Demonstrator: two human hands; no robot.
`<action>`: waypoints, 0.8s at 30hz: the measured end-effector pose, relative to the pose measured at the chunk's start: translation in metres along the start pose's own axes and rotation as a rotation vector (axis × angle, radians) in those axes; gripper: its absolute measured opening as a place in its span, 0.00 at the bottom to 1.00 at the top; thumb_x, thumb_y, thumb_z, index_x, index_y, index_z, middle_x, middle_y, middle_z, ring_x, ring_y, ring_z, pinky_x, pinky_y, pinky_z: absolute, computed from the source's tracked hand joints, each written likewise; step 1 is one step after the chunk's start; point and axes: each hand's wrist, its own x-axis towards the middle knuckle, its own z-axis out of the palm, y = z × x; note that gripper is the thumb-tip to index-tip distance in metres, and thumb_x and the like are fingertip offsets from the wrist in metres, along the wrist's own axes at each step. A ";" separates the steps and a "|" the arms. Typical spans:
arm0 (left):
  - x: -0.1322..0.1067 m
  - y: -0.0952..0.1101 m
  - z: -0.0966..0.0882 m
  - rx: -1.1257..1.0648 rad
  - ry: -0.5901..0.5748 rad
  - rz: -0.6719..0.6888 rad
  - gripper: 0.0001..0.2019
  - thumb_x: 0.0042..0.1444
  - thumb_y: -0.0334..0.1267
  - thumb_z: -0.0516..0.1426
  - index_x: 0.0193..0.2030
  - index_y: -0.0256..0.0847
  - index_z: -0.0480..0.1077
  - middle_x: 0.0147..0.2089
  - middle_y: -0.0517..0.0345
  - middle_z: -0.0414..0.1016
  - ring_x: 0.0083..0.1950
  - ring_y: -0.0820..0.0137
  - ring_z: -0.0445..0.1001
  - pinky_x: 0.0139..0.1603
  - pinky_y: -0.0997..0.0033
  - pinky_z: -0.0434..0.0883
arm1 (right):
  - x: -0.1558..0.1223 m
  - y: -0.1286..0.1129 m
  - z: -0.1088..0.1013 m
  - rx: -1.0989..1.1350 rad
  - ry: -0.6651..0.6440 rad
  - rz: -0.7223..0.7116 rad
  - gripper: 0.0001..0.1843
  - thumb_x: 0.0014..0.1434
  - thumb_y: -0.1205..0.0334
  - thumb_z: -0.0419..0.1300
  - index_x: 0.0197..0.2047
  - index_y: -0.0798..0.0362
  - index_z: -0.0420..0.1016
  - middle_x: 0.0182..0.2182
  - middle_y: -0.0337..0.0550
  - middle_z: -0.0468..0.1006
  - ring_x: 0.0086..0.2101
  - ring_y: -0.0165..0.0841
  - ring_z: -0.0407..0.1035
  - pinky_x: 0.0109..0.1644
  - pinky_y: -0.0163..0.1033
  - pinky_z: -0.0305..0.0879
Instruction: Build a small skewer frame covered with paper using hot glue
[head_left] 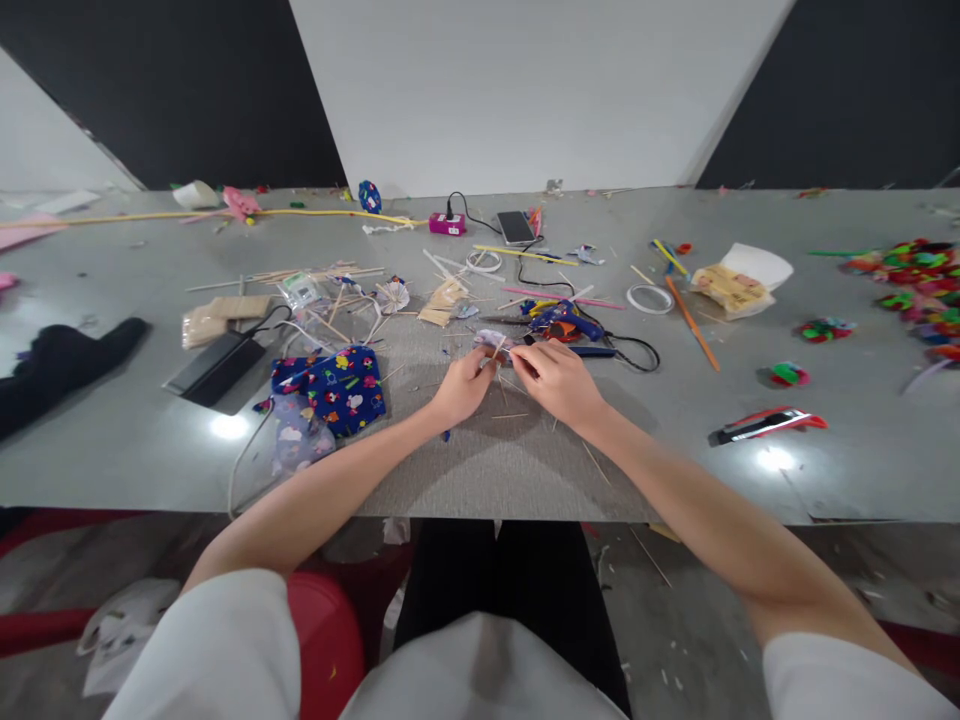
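Note:
My left hand (465, 385) is closed in a pinch on a small craft piece (491, 340) of pale patterned fabric and thin wooden sticks. Close beside it, my right hand (556, 378) is also closed, its thumb and fingertips pressed together at the piece's right side; what they pinch is too small to make out. Just beyond the right hand lies a blue hot glue gun (574, 318) with a black cord. Loose thin sticks (510, 416) are scattered on the table below both hands.
Folded navy patterned fabric (349, 390) and a black box-like object (214, 370) lie to the left. A red utility knife (769, 424), a roll of white wire (649, 299) and colourful pipe-cleaner pieces (915, 270) are on the right. A phone (516, 227) lies at the back.

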 end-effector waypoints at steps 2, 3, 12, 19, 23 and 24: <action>0.000 0.000 0.000 -0.001 -0.002 0.005 0.12 0.67 0.32 0.52 0.46 0.37 0.77 0.26 0.64 0.65 0.27 0.73 0.60 0.34 0.74 0.56 | 0.000 0.000 -0.001 -0.001 -0.009 0.009 0.14 0.77 0.63 0.50 0.47 0.50 0.78 0.34 0.45 0.83 0.36 0.38 0.77 0.48 0.47 0.69; 0.000 0.000 0.000 -0.005 -0.003 0.004 0.12 0.67 0.33 0.52 0.46 0.38 0.77 0.25 0.65 0.64 0.26 0.74 0.59 0.33 0.74 0.55 | 0.000 0.000 -0.001 0.006 -0.010 0.016 0.14 0.77 0.63 0.50 0.47 0.50 0.78 0.34 0.45 0.83 0.36 0.39 0.77 0.48 0.47 0.69; -0.001 0.001 -0.001 0.015 -0.032 -0.018 0.12 0.67 0.35 0.52 0.47 0.37 0.76 0.22 0.68 0.59 0.24 0.74 0.57 0.31 0.74 0.54 | 0.000 0.001 -0.001 0.031 0.025 0.045 0.10 0.76 0.62 0.54 0.45 0.49 0.76 0.40 0.47 0.85 0.41 0.40 0.78 0.51 0.48 0.68; -0.001 0.001 -0.001 0.045 -0.048 -0.025 0.13 0.68 0.36 0.51 0.50 0.36 0.76 0.23 0.67 0.60 0.26 0.74 0.59 0.32 0.74 0.56 | 0.000 0.002 0.000 0.007 0.072 0.005 0.07 0.75 0.62 0.56 0.44 0.50 0.75 0.38 0.46 0.84 0.39 0.39 0.78 0.49 0.47 0.68; -0.001 0.001 -0.001 0.027 -0.038 -0.035 0.14 0.68 0.35 0.51 0.50 0.36 0.76 0.23 0.67 0.60 0.25 0.74 0.59 0.32 0.74 0.56 | 0.001 0.002 0.000 0.020 0.075 -0.004 0.07 0.75 0.63 0.56 0.44 0.50 0.75 0.38 0.46 0.85 0.39 0.39 0.78 0.48 0.47 0.68; 0.000 0.000 -0.001 0.016 -0.037 -0.042 0.14 0.68 0.36 0.51 0.50 0.36 0.76 0.23 0.67 0.60 0.25 0.74 0.59 0.31 0.74 0.56 | 0.001 0.001 0.000 0.024 0.075 -0.003 0.07 0.75 0.63 0.56 0.44 0.50 0.75 0.38 0.45 0.85 0.39 0.39 0.78 0.48 0.47 0.68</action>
